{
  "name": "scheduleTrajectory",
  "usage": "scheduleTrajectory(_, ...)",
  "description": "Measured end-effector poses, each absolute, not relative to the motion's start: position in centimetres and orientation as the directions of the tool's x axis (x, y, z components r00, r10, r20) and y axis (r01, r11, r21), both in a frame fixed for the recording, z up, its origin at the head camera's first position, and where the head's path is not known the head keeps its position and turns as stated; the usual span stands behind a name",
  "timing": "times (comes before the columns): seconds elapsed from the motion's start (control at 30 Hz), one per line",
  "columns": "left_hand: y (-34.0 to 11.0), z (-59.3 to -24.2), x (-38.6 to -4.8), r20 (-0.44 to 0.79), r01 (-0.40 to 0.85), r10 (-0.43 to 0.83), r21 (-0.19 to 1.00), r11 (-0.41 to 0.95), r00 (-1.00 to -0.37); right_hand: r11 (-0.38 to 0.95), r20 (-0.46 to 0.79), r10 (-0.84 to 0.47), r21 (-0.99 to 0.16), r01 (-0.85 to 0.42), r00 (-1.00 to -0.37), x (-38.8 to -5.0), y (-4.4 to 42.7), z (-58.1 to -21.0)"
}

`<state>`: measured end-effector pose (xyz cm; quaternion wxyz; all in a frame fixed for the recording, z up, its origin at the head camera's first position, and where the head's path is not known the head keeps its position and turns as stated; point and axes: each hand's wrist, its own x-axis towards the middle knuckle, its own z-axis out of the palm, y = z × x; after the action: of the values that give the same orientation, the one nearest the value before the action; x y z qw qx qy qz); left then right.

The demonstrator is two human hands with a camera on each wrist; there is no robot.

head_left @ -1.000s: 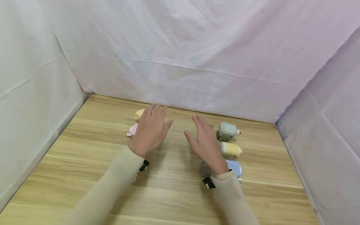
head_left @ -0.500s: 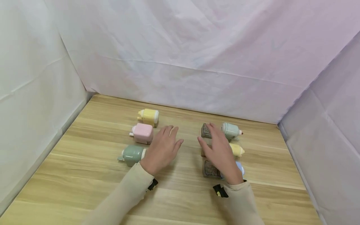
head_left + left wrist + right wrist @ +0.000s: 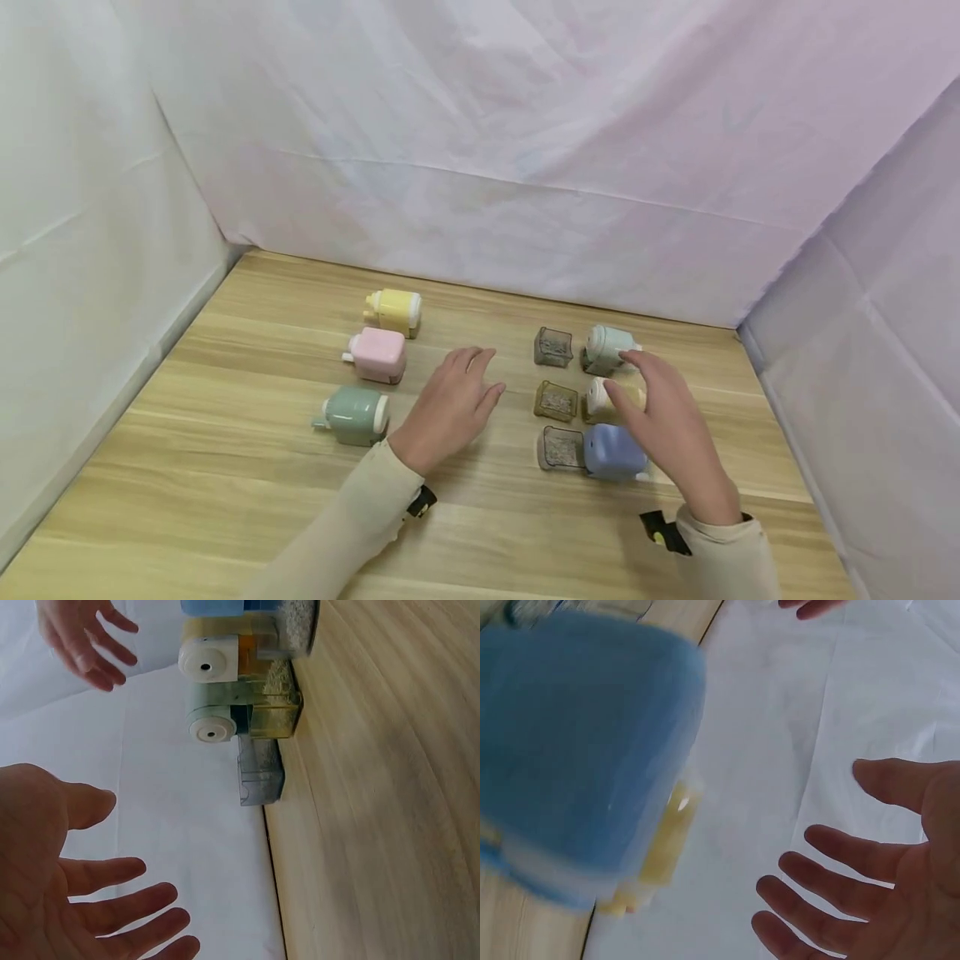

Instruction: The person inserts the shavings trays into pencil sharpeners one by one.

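My left hand [image 3: 448,410] hovers over the table's middle, fingers spread and holding nothing. Nearest to it is a dark green crank pencil sharpener [image 3: 356,415], with a pink sharpener [image 3: 378,353] and a yellow sharpener [image 3: 399,310] behind. My right hand [image 3: 673,425] is in the air over the right-hand row, its fingers relaxed around no object. That row has a pale green sharpener [image 3: 606,345], a second yellow sharpener [image 3: 598,402], partly hidden, and a blue sharpener [image 3: 615,452]. Beside them lie clear shavings drawers: grey [image 3: 553,347], amber [image 3: 557,402] and another grey drawer [image 3: 561,448].
The wood-grain table [image 3: 247,367] is bounded by a white cloth wall [image 3: 480,217] behind and cloth sides left and right. In the left wrist view, shavings [image 3: 296,626] show inside a drawer.
My left hand has come back and right from over the left row, uncovering its sharpeners. My right hand has moved right, uncovering the drawers and the blue sharpener.
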<state>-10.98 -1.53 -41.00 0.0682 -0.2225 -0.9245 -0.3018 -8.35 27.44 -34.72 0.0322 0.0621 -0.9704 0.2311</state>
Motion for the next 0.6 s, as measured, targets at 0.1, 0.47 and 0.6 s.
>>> scheduleTrajectory(0.1, -1.3, -41.1, -10.8, 0.256, 0.456, 0.378, 0.552, 0.698, -0.890, 0.904, 0.070, -0.111, -0.407, -0.130, -0.991, -7.8, 28.8, -34.7)
scheduleTrajectory(0.47, 1.3, -41.7, -9.7, 0.193, 0.533, 0.527, 0.566, 0.629, -0.828, 0.944, -0.017, -0.146, -0.300, -0.134, -0.989, -6.2, 31.8, -35.5)
scheduleTrajectory(0.6, 2.3, -41.9, -9.0, 0.197, 0.615, 0.605, 0.473, 0.631, -0.772, 0.946, -0.019, -0.163, -0.287, -0.151, -0.986, -5.9, 32.1, -35.9)
